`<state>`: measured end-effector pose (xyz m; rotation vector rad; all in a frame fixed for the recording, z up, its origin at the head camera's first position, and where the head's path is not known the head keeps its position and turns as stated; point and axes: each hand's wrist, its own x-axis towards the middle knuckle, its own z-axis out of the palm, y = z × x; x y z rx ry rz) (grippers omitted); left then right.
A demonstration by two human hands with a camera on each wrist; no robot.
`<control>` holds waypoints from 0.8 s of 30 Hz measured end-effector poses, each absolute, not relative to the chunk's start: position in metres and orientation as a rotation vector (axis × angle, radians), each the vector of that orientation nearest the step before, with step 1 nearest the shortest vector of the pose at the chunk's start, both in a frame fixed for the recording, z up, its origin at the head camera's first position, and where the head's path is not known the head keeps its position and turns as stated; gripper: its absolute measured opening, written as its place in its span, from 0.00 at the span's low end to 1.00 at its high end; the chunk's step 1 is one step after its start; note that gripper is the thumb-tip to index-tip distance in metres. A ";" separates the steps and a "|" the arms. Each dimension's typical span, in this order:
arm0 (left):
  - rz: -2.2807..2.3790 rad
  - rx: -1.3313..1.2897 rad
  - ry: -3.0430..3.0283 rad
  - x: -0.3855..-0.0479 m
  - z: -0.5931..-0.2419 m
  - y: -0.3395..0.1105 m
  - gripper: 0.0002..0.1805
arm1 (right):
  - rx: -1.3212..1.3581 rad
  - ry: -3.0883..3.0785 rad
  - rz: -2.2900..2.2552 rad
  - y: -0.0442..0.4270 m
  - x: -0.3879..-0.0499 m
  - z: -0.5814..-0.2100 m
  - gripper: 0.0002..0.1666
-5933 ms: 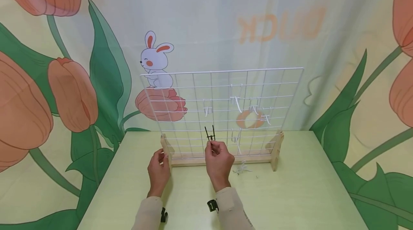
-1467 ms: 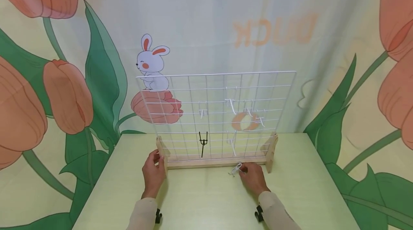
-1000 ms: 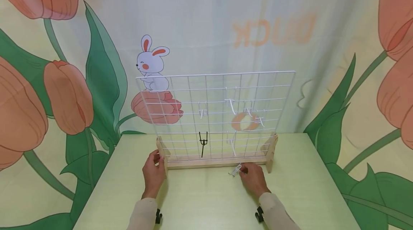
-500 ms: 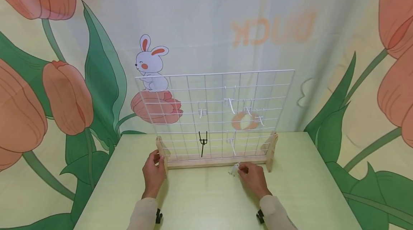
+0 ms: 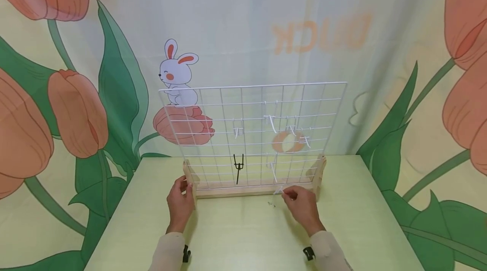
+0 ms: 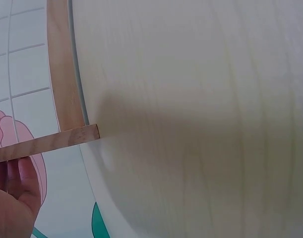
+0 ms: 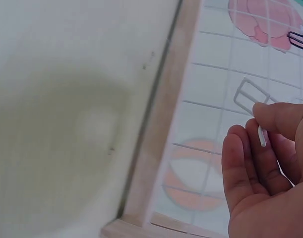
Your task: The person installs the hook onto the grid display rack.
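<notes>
My right hand (image 5: 303, 208) pinches a white wire hook (image 7: 262, 136) between thumb and fingers, just in front of the rack's lower bar. In the right wrist view, its rectangular loop points away from the palm. My left hand (image 5: 179, 204) holds the left leg (image 5: 189, 178) of the wooden stand, its fingertips against the wood in the left wrist view. A white wire grid (image 5: 262, 86) stands upright in this stand. One black hook (image 5: 238, 165) hangs low on the grid, left of centre. Several white hooks (image 5: 272, 124) hang elsewhere on it.
Tiny dark bits (image 5: 272, 204) lie on the pale yellow-green table (image 5: 236, 237) before the stand. The wooden base bar (image 5: 236, 194) runs between both legs. Behind hangs a curtain (image 5: 243, 30) printed with tulips and a rabbit.
The black hook went from my right hand onto the grid. My right hand then reached the white hook on the table and has now lifted it slightly. The left hand stays at the stand's leg.
</notes>
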<state>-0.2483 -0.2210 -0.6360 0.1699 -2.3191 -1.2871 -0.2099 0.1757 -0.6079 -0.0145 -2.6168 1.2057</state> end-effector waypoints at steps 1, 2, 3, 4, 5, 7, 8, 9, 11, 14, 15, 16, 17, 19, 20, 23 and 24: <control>-1.285 0.169 -2.320 -0.248 -0.636 -0.221 0.19 | -0.018 -2.609 1.205 0.176 -0.210 -0.606 0.03; -1.281 0.167 -2.324 -0.248 -0.636 -0.221 0.19 | -0.020 -2.603 1.201 0.176 -0.209 -0.605 0.02; -1.281 0.166 -2.322 -0.248 -0.636 -0.222 0.19 | -0.019 -2.593 1.199 0.177 -0.209 -0.603 0.02; -1.279 0.165 -2.320 -0.248 -0.636 -0.222 0.19 | -0.023 -2.586 1.197 0.176 -0.208 -0.601 0.03; -1.279 0.165 -2.320 -0.248 -0.636 -0.222 0.18 | -0.021 -2.577 1.194 0.176 -0.207 -0.598 0.03; -1.282 0.163 -2.321 -0.248 -0.636 -0.222 0.18 | -0.027 -2.560 1.184 0.175 -0.205 -0.592 0.04; -1.289 0.163 -2.318 -0.248 -0.636 -0.222 0.18 | -0.030 -2.553 1.179 0.174 -0.203 -0.588 0.04; -1.294 0.163 -2.314 -0.249 -0.636 -0.222 0.18 | -0.030 -2.545 1.167 0.173 -0.202 -0.584 0.04; -1.307 0.164 -2.308 -0.249 -0.636 -0.222 0.18 | -0.028 -2.520 1.144 0.171 -0.198 -0.574 0.04; -1.319 0.167 -2.303 -0.249 -0.636 -0.221 0.18 | -0.027 -2.472 1.111 0.169 -0.192 -0.558 0.04; -1.321 0.168 -2.301 -0.249 -0.636 -0.221 0.18 | -0.027 -2.455 1.105 0.168 -0.190 -0.553 0.04; -1.323 0.168 -2.299 -0.249 -0.636 -0.221 0.18 | -0.031 -2.437 1.107 0.167 -0.188 -0.548 0.04; -1.318 0.168 -2.300 -0.249 -0.636 -0.222 0.18 | -0.037 -2.422 1.111 0.167 -0.185 -0.543 0.04; -1.306 0.166 -2.301 -0.250 -0.637 -0.222 0.18 | -0.051 -2.395 1.119 0.167 -0.180 -0.535 0.05; -1.298 0.161 -2.298 -0.249 -0.637 -0.221 0.18 | -0.053 -2.382 1.118 0.167 -0.178 -0.531 0.04; -1.265 0.145 -2.289 -0.249 -0.637 -0.221 0.17 | -0.045 -2.332 1.093 0.168 -0.174 -0.521 0.03; -1.260 0.141 -2.283 -0.249 -0.636 -0.220 0.17 | -0.034 -2.315 1.078 0.168 -0.172 -0.518 0.03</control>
